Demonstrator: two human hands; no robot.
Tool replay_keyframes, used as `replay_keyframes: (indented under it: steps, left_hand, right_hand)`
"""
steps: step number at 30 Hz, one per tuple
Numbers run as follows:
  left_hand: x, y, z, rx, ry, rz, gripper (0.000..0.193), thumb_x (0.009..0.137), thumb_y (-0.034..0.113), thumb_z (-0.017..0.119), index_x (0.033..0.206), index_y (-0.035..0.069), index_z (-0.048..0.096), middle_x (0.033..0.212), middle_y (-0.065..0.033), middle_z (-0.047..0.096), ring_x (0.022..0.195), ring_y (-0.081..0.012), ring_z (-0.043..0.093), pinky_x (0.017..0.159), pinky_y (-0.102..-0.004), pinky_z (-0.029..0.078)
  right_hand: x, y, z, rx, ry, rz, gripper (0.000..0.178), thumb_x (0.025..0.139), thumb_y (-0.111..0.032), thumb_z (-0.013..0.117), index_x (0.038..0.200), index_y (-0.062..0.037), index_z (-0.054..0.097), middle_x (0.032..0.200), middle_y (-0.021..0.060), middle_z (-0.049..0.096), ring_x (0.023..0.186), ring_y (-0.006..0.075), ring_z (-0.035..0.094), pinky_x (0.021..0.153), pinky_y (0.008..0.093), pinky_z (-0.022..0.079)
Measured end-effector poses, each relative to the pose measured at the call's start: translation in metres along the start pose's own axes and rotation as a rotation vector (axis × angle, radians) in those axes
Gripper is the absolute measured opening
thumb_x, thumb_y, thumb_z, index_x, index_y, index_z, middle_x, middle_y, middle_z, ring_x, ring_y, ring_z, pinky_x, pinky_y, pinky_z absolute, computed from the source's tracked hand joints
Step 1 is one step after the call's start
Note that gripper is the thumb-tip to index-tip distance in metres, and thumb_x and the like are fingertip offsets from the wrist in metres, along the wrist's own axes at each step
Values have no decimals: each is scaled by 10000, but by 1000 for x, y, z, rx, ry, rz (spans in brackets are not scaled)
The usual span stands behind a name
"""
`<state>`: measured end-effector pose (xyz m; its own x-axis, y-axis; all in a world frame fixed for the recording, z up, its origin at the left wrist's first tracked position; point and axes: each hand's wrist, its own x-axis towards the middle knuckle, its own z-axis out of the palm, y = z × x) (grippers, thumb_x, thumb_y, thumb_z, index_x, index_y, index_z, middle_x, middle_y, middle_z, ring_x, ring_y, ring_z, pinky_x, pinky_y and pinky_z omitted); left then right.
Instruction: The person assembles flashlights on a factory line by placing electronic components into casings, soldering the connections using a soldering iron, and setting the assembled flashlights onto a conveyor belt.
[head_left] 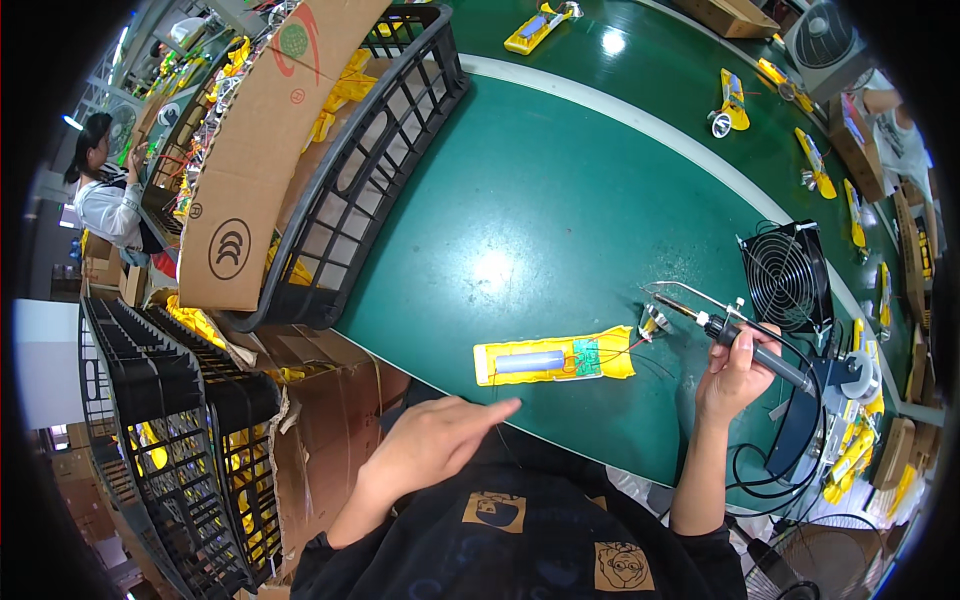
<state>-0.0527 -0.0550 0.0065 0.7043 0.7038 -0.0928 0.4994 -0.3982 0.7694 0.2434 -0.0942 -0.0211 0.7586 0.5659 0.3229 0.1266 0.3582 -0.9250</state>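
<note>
My right hand (738, 372) is closed round a soldering iron (765, 358) with a dark handle. A thin metal tube runs along it, and its tip points left above the bench. Just below that tip stands a small silver lamp reflector (654, 322). Thin wires join it to a yellow flashlight housing (510, 376) lying face up on the green bench. Inside the housing sit a pale purple battery cell (530, 362) and a green circuit board (587, 358). My left hand (432, 440) is at the bench's near edge, index finger stretched out below the housing, beside a thin dark wire. Its thumb is hidden.
A black plastic crate (370, 170) with a cardboard sheet (265, 150) stands at left, more crates (170, 450) below it. A black fan (785, 275) is at right, near looping cables. Beyond the pale rail, a green belt (640, 70) carries several yellow housings. Other people sit nearby.
</note>
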Motion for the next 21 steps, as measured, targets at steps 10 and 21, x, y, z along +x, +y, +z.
replay_keyframes:
  steps: [10,21]
  left_hand:
    - [15,3,15,108,198,150,159,672,57,655,823,105,659,753,-14,585,676,-176,529,604,-271,419]
    - [45,5,48,45,538,204,114,606,82,708,697,107,644,644,27,553,610,-151,475,617,-274,341]
  right_hand:
    - [1,4,-6,38,6,38,183,805,-129,560,844,-16,421,623,54,481,434,61,421,370,160,324]
    - [-5,-6,0,89,-154,89,202,755,-146,580,795,-25,424,622,42,464,428,61,414,371,151,313]
